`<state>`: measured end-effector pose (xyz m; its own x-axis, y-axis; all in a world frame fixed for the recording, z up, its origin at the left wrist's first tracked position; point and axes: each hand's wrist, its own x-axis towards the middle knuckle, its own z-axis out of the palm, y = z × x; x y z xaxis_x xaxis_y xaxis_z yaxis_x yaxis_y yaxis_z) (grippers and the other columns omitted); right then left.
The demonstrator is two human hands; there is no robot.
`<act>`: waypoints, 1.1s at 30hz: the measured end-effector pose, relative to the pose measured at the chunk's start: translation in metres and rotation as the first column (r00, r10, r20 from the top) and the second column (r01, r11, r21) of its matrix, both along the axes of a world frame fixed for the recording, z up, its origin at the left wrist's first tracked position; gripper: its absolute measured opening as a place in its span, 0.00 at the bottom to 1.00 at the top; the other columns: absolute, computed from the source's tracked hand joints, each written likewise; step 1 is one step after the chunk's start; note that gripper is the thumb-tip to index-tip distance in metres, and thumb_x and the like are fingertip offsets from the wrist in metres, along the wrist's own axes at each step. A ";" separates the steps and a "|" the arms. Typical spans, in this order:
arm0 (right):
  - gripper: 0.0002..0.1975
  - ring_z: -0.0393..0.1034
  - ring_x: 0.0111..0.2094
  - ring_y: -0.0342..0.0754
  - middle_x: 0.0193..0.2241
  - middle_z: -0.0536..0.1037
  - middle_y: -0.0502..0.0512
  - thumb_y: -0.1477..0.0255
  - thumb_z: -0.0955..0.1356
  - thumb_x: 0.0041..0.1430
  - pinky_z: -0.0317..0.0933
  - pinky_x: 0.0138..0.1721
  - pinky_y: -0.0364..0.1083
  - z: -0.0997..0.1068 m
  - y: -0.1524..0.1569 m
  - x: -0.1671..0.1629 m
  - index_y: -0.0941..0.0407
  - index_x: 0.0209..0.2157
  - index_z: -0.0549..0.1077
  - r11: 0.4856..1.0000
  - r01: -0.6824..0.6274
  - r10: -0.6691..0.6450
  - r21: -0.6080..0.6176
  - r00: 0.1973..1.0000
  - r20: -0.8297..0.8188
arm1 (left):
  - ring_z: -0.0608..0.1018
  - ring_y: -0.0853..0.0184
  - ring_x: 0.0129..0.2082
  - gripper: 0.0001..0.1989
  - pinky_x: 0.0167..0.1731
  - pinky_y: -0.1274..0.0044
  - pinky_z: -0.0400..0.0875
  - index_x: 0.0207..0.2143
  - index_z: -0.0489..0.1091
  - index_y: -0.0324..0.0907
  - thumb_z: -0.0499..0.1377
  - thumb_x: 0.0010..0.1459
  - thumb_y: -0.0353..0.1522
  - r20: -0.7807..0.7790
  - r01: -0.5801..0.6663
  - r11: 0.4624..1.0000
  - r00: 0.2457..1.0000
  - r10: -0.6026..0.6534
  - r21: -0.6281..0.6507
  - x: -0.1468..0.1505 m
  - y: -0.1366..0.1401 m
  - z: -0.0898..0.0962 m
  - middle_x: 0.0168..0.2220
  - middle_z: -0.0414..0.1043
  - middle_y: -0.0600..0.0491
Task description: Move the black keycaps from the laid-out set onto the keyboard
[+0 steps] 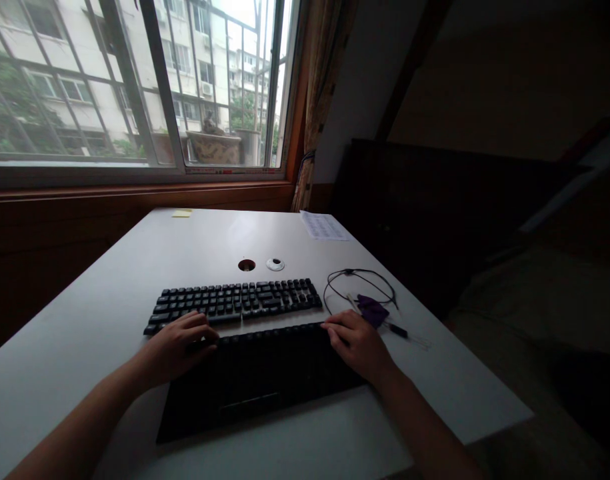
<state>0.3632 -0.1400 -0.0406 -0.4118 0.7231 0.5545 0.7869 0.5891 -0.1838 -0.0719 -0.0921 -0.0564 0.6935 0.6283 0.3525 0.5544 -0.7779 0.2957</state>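
A flat black keyboard (265, 373) lies tilted on the white desk close to me, too dark for detail apart from a row of keycaps along its far edge. My left hand (185, 337) is closed at its far left corner, fingers bent over the edge. At the far right corner, my right hand (357, 340) pinches the edge between thumb and fingers. Just beyond lies a spread of black keycaps (235, 300) in keyboard layout, with white showing between some of them. Whether either hand also holds a small part is hidden.
Right of the keycaps are a coiled black cable (362, 272), a purple cloth (372, 311) and a black-handled wire tool (399, 331). Two round desk holes, one with a white grommet (275, 265), sit farther back. Printed paper (325, 227) and yellow notes (181, 213) lie by the window.
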 end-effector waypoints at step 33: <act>0.11 0.74 0.41 0.51 0.39 0.80 0.55 0.76 0.66 0.64 0.70 0.44 0.54 -0.005 0.001 0.001 0.51 0.42 0.80 0.999 0.013 -0.014 0.034 1.000 0.016 | 0.75 0.65 0.37 0.10 0.38 0.73 0.72 0.42 0.76 0.44 0.56 0.68 0.37 0.229 -0.242 0.966 0.949 0.215 0.097 -0.040 0.017 0.018 0.37 0.74 0.50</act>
